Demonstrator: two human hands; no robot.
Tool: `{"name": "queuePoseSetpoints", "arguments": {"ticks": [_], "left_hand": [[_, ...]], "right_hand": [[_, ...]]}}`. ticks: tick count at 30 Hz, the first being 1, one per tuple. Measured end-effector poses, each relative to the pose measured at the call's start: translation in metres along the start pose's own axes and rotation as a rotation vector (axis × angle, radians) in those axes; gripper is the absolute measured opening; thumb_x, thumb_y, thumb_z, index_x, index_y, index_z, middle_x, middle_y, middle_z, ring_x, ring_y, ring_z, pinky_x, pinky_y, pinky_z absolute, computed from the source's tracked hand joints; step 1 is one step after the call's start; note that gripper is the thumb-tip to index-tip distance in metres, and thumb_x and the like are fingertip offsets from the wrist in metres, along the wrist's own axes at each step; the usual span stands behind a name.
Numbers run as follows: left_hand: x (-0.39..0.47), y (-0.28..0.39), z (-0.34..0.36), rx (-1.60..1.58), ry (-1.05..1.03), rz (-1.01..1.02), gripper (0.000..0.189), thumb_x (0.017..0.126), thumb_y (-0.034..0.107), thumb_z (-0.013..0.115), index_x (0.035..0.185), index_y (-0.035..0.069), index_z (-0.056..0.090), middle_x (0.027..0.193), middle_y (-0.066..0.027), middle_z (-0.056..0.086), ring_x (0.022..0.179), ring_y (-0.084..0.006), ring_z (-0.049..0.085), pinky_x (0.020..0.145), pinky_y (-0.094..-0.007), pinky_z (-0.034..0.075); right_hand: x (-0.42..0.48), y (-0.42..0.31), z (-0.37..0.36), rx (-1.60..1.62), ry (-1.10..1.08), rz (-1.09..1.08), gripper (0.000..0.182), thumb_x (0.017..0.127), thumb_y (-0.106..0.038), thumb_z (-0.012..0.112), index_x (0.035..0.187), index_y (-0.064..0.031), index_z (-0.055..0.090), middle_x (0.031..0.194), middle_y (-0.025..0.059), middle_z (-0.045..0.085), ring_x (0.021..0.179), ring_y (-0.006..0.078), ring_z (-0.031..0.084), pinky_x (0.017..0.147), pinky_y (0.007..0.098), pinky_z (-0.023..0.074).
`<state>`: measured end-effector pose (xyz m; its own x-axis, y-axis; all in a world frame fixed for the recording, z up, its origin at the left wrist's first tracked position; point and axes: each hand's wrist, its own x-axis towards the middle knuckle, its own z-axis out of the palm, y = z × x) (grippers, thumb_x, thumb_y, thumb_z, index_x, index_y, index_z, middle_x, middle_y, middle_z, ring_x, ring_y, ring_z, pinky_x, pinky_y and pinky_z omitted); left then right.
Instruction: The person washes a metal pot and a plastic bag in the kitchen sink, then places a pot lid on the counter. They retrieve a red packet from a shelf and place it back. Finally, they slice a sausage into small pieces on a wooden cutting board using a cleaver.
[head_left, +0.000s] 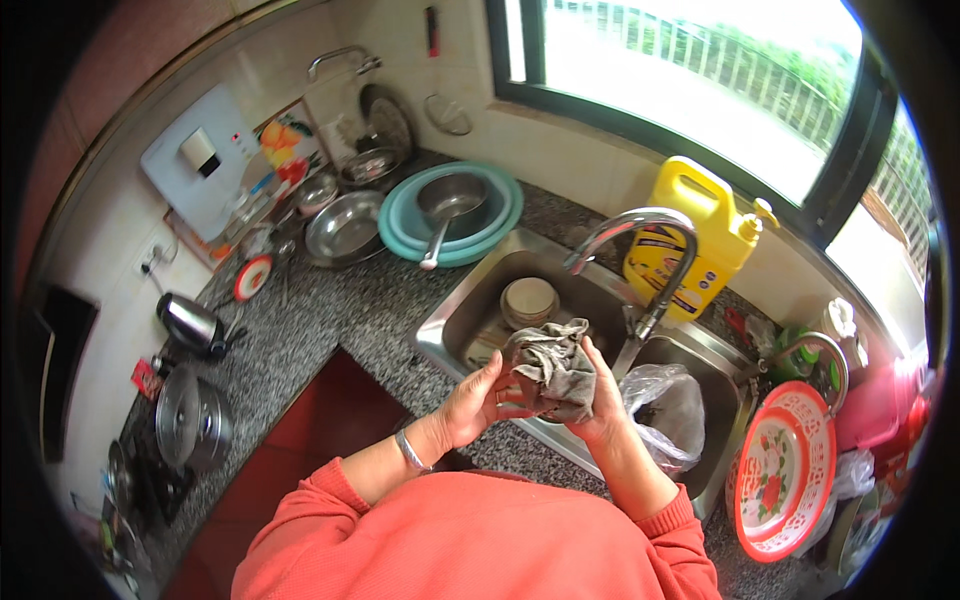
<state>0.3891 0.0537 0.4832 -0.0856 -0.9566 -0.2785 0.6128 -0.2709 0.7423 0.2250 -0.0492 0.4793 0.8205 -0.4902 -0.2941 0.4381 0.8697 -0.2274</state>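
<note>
A crumpled grey cloth (559, 375) is held between my two hands, over the front edge of a double stainless-steel sink (442, 334). My left hand (476, 401) grips its left side, thumb up and fingers reaching underneath. Against the cloth's right side lies my right hand (604, 397). A dark rim shows just below the cloth, but whether a dish is wrapped in it I cannot tell. Beyond the cloth, a stack of bowls (529, 300) stands in the left basin. The curved chrome faucet (679, 240) rises behind the sink.
A clear plastic bag (667, 412) lines the right basin. Behind the sink stands a yellow detergent jug (690, 247). Turquoise basins (390, 232) holding a steel ladle pot (452, 202) sit left. A red-rimmed enamel basin (784, 472) leans at right; a kettle (187, 322) is far left.
</note>
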Motion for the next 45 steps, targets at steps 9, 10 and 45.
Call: {"name": "queuePoseSetpoints", "arguments": {"ticks": [9, 10, 45], "left_hand": [[-0.095, 0.002, -0.059, 0.026, 0.164, 0.282, 0.038, 0.096, 0.033, 0.051, 0.127, 0.011, 0.048, 0.109, -0.0027, 0.061, 0.096, -0.0156, 0.06, 0.084, -0.0377, 0.05], [-0.113, 0.006, -0.063, 0.043, 0.22, 0.317, 0.037, 0.096, 0.031, 0.051, 0.126, 0.009, 0.049, 0.109, -0.0035, 0.06, 0.097, -0.0149, 0.059, 0.084, -0.0368, 0.051], [-0.325, 0.028, -0.167, 0.217, 0.65, 0.574, 0.058, 0.083, 0.0, 0.063, 0.135, -0.003, 0.035, 0.125, -0.01, 0.05, 0.113, -0.0178, 0.051, 0.095, -0.0323, 0.045]], "right_hand": [[0.03, 0.095, 0.043, -0.07, -0.202, 0.332, 0.057, 0.094, -0.052, 0.037, 0.128, -0.0085, 0.049, 0.121, 0.0149, 0.058, 0.104, 0.0332, 0.06, 0.084, 0.0496, 0.0508], [0.035, 0.112, 0.056, -0.075, -0.22, 0.371, 0.057, 0.094, -0.052, 0.036, 0.128, -0.007, 0.049, 0.122, 0.0158, 0.058, 0.104, 0.0338, 0.06, 0.084, 0.0497, 0.0505], [0.104, 0.342, 0.094, -0.215, -0.274, 0.732, 0.051, 0.094, -0.054, 0.037, 0.124, -0.0158, 0.055, 0.123, 0.0073, 0.059, 0.11, 0.0247, 0.057, 0.097, 0.0444, 0.0428]]}}
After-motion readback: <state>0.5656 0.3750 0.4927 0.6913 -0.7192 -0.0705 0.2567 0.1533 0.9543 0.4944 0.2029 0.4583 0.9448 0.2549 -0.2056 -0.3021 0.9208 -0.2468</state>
